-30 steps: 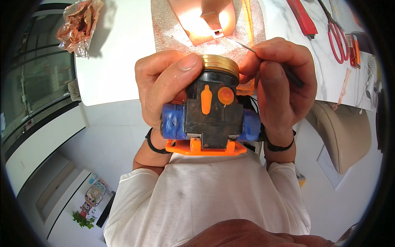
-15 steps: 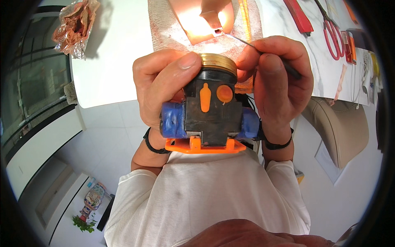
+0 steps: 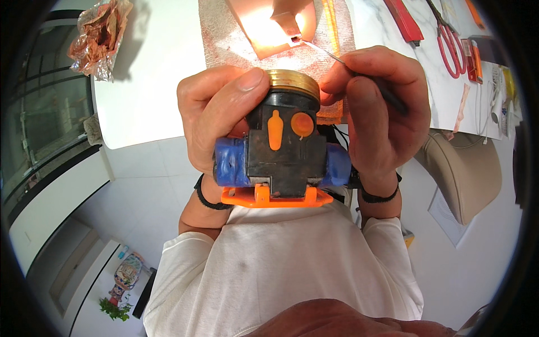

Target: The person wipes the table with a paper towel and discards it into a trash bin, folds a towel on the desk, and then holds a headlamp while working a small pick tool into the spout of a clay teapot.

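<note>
My right hand (image 3: 387, 101) pinches a thin metal pick (image 3: 327, 52) with a dark handle. The pick's tip meets, or nearly meets, the small pale end of a brownish tapered piece (image 3: 286, 21), where a dark hole shows. That piece lies over a tan board (image 3: 247, 22) under glaring light. My left hand (image 3: 210, 112) is curled, its thumb beside the brass ring of a black headlamp (image 3: 287, 171) with blue and orange parts. The lamp stands large in front and hides the left fingertips, so what they hold cannot be made out.
A stained towel (image 3: 216, 39) lies beneath the board on the white table (image 3: 151, 101). At the far left is a crumpled plastic bag (image 3: 104, 36) with brown contents. Red-handled scissors (image 3: 449, 48) and a red tool (image 3: 405, 22) lie to the right, above a beige chair (image 3: 463, 180).
Lamp, left hand and table things sit slightly farther left and up in the picture. My right hand has shifted a little, still pinching the pick, whose tip remains by the hole.
</note>
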Demonstrator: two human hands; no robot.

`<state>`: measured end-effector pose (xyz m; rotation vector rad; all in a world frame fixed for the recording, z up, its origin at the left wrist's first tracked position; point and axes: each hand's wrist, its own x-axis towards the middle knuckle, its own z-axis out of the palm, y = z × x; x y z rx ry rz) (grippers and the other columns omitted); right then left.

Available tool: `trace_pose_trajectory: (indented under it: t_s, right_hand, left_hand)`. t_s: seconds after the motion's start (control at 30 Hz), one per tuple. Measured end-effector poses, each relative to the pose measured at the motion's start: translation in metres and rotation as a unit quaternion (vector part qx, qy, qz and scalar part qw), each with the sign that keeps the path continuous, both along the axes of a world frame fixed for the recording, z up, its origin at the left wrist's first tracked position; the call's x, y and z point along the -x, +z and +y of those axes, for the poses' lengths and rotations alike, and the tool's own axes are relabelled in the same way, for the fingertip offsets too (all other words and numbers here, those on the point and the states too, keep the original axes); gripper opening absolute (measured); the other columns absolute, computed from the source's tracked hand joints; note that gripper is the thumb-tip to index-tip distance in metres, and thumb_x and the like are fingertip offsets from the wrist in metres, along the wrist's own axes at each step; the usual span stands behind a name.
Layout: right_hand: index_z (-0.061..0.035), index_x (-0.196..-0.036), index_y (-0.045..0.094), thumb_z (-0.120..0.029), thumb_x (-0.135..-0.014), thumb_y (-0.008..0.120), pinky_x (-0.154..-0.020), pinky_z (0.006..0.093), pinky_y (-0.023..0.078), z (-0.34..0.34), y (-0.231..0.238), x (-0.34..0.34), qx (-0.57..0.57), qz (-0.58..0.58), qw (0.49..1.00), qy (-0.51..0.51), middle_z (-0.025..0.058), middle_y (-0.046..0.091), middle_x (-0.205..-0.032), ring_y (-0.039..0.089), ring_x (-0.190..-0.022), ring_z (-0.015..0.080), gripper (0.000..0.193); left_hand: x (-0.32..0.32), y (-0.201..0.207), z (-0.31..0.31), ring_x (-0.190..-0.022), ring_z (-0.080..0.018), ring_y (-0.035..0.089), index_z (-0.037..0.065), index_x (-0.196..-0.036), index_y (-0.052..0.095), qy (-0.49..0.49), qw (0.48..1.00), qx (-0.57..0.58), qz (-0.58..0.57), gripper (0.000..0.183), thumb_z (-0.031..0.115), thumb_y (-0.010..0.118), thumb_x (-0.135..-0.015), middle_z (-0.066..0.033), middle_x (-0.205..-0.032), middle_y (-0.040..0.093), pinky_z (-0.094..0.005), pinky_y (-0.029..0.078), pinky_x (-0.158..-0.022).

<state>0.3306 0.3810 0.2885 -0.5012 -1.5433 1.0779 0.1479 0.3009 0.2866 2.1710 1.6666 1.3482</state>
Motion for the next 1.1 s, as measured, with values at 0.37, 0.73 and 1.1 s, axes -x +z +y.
trace_pose_trajectory:
  t_s: [0.37, 0.73, 1.1]
  right_hand:
    - [0.0082, -0.112, 0.056, 0.003, -0.099, 0.056, -0.074, 0.026, 0.054, -0.004, 0.013, 0.003, -0.096, -0.125, 0.987, -0.038, 0.0183, 0.066, -0.099, 0.065, -0.081, 0.0162, 0.015]
    - [0.0082, -0.11, 0.057, 0.004, -0.097, 0.058, -0.072, 0.0258, 0.053, -0.001, 0.014, 0.007, -0.124, -0.144, 0.98, -0.052, 0.0185, 0.067, -0.099, 0.065, -0.081, 0.0168, 0.013]
    - [0.0074, -0.109, 0.058, 0.005, -0.096, 0.06, -0.072, 0.0259, 0.052, 0.002, 0.012, 0.01, -0.126, -0.147, 0.98, -0.051, 0.0177, 0.068, -0.101, 0.065, -0.082, 0.0169, 0.013]
  left_hand:
    - [0.006, -0.006, -0.001, -0.111, -0.0263, 0.059, 0.008, -0.136, 0.045, -0.011, 0.997, 0.022, -0.069, 0.083, 0.015, 0.093, -0.069, -0.012, -0.126, 0.051, -0.0349, 0.053, -0.094]
    - [0.003, -0.01, -0.008, -0.105, -0.0251, 0.066, 0.01, -0.135, 0.045, -0.006, 0.973, 0.088, -0.213, 0.058, 0.0, 0.075, -0.086, -0.0132, -0.127, 0.051, -0.0339, 0.061, -0.085]
    - [0.003, -0.005, 0.005, -0.097, -0.0214, 0.064, 0.008, -0.127, 0.055, 0.012, 0.993, 0.009, -0.116, 0.049, 0.005, 0.078, -0.084, -0.0116, -0.121, 0.052, -0.0309, 0.057, -0.078]
